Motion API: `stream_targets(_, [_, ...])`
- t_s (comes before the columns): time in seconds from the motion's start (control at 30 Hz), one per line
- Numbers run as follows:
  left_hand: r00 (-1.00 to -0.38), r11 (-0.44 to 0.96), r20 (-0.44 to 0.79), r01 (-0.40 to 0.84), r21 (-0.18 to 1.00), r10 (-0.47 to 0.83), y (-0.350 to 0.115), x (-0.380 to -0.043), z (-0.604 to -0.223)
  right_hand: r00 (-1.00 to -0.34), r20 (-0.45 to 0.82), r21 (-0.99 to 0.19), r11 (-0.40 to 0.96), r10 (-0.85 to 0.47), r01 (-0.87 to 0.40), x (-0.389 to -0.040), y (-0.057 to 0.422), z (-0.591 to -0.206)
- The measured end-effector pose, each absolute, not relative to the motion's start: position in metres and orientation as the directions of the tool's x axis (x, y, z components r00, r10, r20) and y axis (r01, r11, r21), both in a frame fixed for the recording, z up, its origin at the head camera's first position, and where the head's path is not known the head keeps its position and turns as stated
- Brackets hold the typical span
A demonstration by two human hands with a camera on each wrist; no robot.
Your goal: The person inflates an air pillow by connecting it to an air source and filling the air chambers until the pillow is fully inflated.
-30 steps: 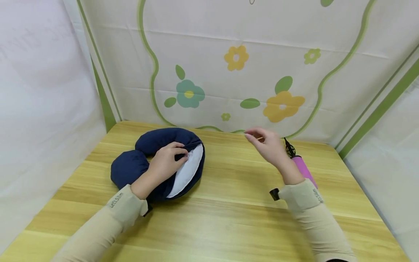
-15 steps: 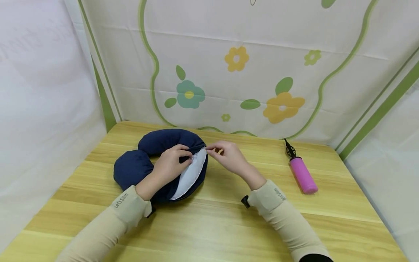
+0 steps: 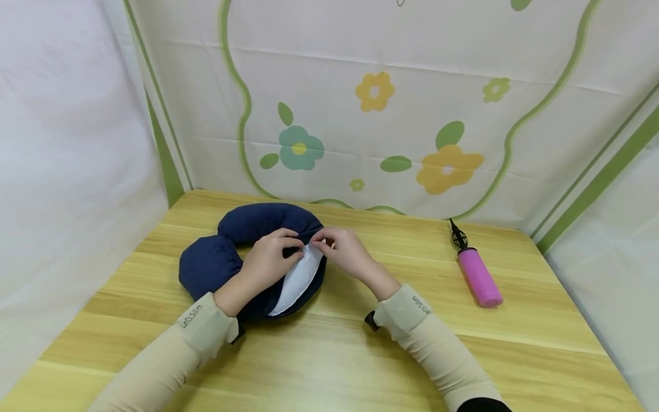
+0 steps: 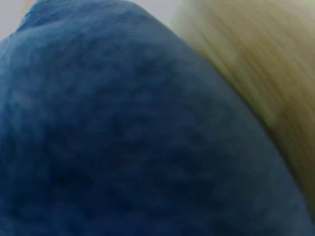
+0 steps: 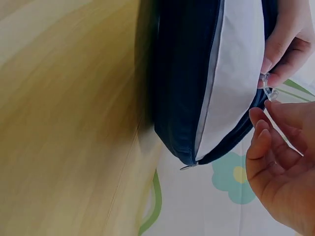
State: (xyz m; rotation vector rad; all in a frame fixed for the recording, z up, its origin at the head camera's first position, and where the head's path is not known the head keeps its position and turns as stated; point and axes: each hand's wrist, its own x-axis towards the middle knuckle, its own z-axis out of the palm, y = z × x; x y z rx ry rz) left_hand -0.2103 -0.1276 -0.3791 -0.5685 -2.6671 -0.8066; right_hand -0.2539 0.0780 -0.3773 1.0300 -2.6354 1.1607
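A navy U-shaped neck pillow [image 3: 206, 266] lies on the table, its zipped opening spread to show a white inner bladder [image 3: 298, 280]. At the opening, my left hand [image 3: 268, 257] pinches a small clear plastic air valve [image 5: 266, 81] between thumb and fingers. Close against it from the other side, my right hand [image 3: 347, 252] brings thumb and forefinger together at the valve's clear cap [image 5: 274, 93]. A metal zipper pull [image 5: 188, 167] hangs at the end of the opening. The left wrist view is mostly filled by the navy fabric [image 4: 138, 118].
A pink hand air pump [image 3: 480, 277] with a black nozzle lies on the right of the wooden table [image 3: 329, 366]. Behind the table hangs a white curtain [image 3: 329, 103] with printed flowers, and white cloth closes both sides.
My right hand has come left from near the pump to the valve at the pillow's opening, uncovering the pump. My left hand stays at the valve, almost unmoved.
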Motion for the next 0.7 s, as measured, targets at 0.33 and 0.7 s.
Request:
stream_targets(0.33, [-0.911,0.787,0.319,0.392,0.476,0.261,-0.1325,-0.2120,-0.3743,-0.791,0.271,-0.696,0.455,-0.549,-0.555,-0.2539,0.0799,-0.3764])
stream_targets(0.7, [-0.881,0.781,0.334,0.459,0.423,0.336,-0.1313,-0.2140,-0.3733,-0.759,0.392,-0.645,0.433,-0.520,-0.630,-0.2522,0.0724,-0.3775])
